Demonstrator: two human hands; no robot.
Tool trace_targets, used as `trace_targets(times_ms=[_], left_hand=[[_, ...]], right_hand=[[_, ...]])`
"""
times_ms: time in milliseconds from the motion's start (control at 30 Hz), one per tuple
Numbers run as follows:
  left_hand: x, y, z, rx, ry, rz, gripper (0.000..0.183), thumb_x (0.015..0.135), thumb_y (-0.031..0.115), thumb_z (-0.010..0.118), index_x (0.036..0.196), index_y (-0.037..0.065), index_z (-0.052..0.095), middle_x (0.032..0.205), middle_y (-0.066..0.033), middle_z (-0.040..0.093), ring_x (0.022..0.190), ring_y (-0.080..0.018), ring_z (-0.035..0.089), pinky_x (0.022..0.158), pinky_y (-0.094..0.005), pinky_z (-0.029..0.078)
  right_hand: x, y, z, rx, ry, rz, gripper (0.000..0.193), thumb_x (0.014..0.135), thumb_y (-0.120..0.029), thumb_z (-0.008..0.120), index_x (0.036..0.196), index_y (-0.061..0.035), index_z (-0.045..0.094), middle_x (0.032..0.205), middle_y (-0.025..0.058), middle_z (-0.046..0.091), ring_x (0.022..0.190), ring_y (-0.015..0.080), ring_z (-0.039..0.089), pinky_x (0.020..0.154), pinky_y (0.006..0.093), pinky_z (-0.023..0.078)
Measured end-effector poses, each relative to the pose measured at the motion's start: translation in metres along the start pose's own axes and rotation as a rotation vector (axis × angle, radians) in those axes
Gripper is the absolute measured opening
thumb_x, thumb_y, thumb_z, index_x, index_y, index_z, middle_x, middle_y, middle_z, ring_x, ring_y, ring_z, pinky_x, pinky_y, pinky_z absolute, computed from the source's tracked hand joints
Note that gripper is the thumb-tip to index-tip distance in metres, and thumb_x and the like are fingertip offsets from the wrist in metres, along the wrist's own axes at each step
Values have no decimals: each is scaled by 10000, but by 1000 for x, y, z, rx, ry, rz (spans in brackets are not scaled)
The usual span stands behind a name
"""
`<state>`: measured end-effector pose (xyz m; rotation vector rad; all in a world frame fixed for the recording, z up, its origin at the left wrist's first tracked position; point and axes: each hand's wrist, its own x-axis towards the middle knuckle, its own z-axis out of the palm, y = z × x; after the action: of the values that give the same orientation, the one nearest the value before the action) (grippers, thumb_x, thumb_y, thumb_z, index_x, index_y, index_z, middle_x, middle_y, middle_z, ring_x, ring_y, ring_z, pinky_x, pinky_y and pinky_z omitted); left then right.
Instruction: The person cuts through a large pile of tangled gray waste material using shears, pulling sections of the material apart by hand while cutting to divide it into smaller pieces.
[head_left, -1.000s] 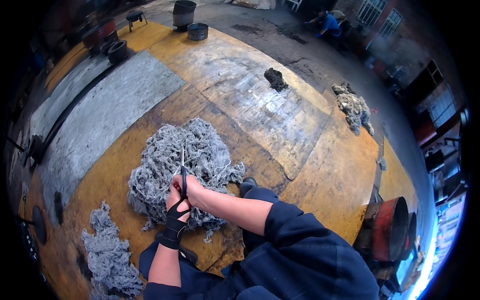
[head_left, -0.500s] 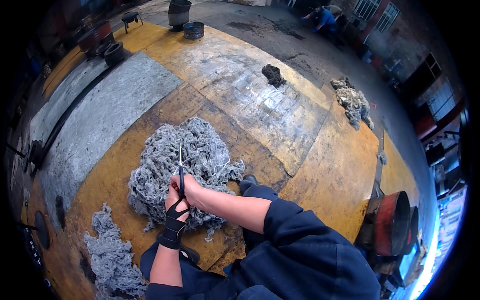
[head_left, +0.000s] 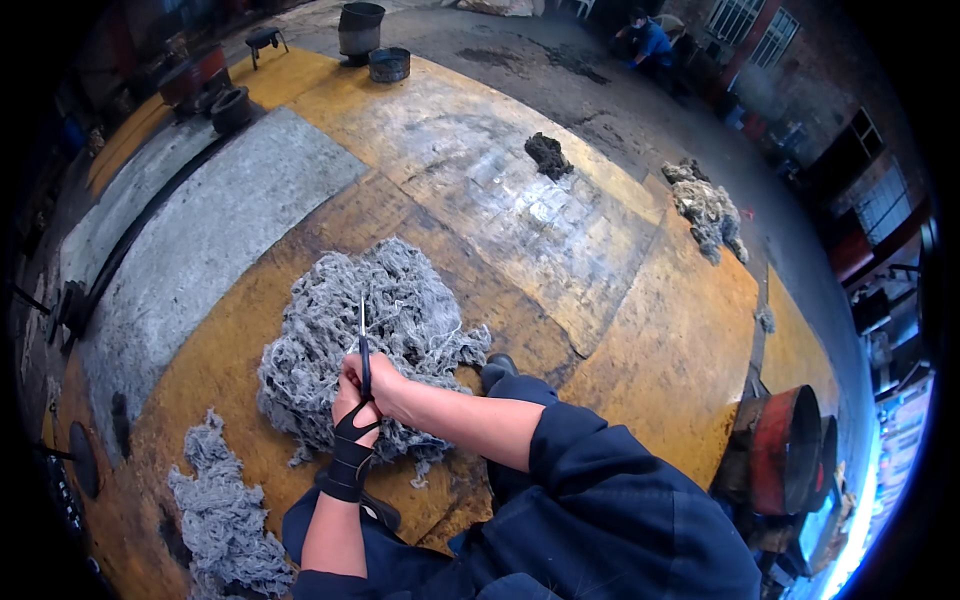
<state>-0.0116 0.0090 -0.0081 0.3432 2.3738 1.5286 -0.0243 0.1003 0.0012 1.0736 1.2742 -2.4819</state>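
A big heap of grey fibrous yarn waste [head_left: 385,290] lies on the yellowish floor sheets in front of me. Over its near side my two hands are pressed together. My right hand [head_left: 386,388] is closed on what looks like a pair of scissors [head_left: 364,345], dark-handled, its slim silver blade pointing away from me over the heap. My left hand [head_left: 350,400], in a black wrist brace [head_left: 348,465], is closed close against the right; what its fingers grip is hidden. A smaller pile of grey yarn waste [head_left: 225,510] sits at the near left.
Red and black metal drums [head_left: 785,450] stand at the right. A dark clump [head_left: 548,156] and a pale fibre pile [head_left: 708,210] lie farther off. Metal containers [head_left: 388,65] stand at the far left. A person in blue [head_left: 652,42] crouches at the back.
Hands, scissors and heap hold almost the same place, with only a very slight shift of the whole view. The person at the back has changed posture a little.
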Motion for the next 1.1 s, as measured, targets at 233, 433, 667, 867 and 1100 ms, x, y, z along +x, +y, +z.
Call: trace_targets(times_ms=[233, 433, 667, 867, 1100], left_hand=[[-3, 6, -5, 51, 7, 7, 473, 738, 204, 689, 1110, 14, 468, 928, -161, 647, 865, -340, 640, 738, -381, 484], [-8, 23, -3, 221, -64, -98, 479, 738, 224, 641, 1128, 1, 476, 1030, -201, 639, 975, -369, 618, 816, -411, 474], [-6, 13, -1, -14, -10, -1, 467, 725, 176, 665, 1119, 8, 479, 1003, -154, 639, 927, -308, 630, 802, -359, 471], [0, -10, 5, -120, 2, 17, 467, 732, 197, 674, 1106, 24, 454, 950, -166, 639, 881, -340, 631, 761, -392, 476], [9, -45, 5, -136, 28, 26, 479, 746, 211, 672, 1121, 16, 447, 952, -179, 637, 880, -356, 633, 758, -401, 477]], right_hand=[[4, 2, 2, 11, -18, 14, 200, 716, -172, 629, 594, -43, 537, 591, 30, 489, 519, 151, 443, 496, 311, 346], [0, -1, -15, 45, -78, 53, 169, 749, -170, 620, 652, -41, 574, 617, 46, 535, 539, 159, 500, 521, 315, 402], [0, -2, -2, -2, -1, 16, 151, 733, -133, 607, 656, -6, 580, 618, 56, 529, 534, 170, 489, 504, 312, 384], [12, 2, -9, -25, -28, 27, 155, 777, -155, 607, 715, -13, 602, 679, 64, 572, 606, 157, 529, 571, 297, 423], [1, 0, 5, 11, -18, 4, 174, 722, -145, 605, 637, 2, 562, 614, 63, 513, 529, 175, 468, 497, 325, 368]])
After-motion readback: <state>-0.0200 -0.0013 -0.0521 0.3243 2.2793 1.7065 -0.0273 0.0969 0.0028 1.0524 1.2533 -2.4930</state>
